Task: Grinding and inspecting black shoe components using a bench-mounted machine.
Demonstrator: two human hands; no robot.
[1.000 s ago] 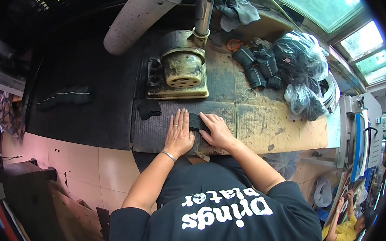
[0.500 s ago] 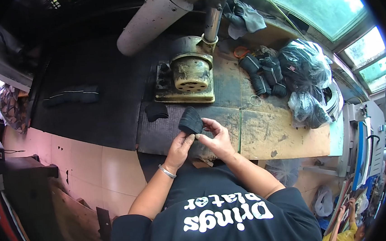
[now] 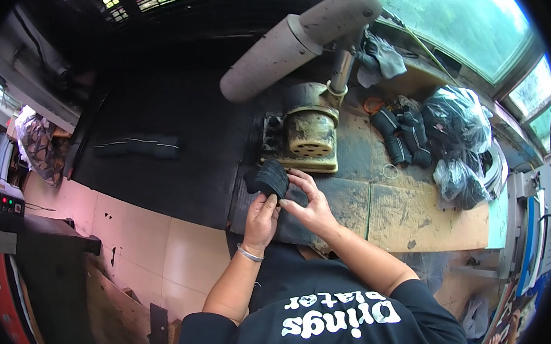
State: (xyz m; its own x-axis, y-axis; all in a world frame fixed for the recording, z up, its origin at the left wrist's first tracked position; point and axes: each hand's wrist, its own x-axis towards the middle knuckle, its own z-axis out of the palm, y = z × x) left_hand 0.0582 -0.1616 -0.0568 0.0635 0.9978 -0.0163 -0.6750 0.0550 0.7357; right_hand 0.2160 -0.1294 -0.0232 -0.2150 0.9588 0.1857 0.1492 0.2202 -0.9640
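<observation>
Both hands hold a small stack of black, curved, layered pieces (image 3: 271, 177) above the near edge of the table. My left hand (image 3: 261, 223) pinches its lower end between thumb and fingers. My right hand (image 3: 310, 207) curls round its right side, the thumb close to the left one. Just behind the stack lies another dark piece (image 3: 250, 179), partly covered by it. Beyond stands a grimy cream machine with a round, perforated head (image 3: 311, 137). Several similar black pieces lie in a long row (image 3: 141, 147) on the black surface at the left.
A thick grey duct (image 3: 273, 59) hangs over the table. Stained cardboard (image 3: 435, 224) covers the right side, with black bundles (image 3: 392, 137), a thin ring (image 3: 390, 171) and stuffed clear plastic bags (image 3: 456, 119). A control box with lit buttons (image 3: 2, 200) stands far left.
The view has shifted, so the table and machine appear lower and farther right. The stack has turned slightly in my fingers and now overlaps the loose dark piece behind it.
</observation>
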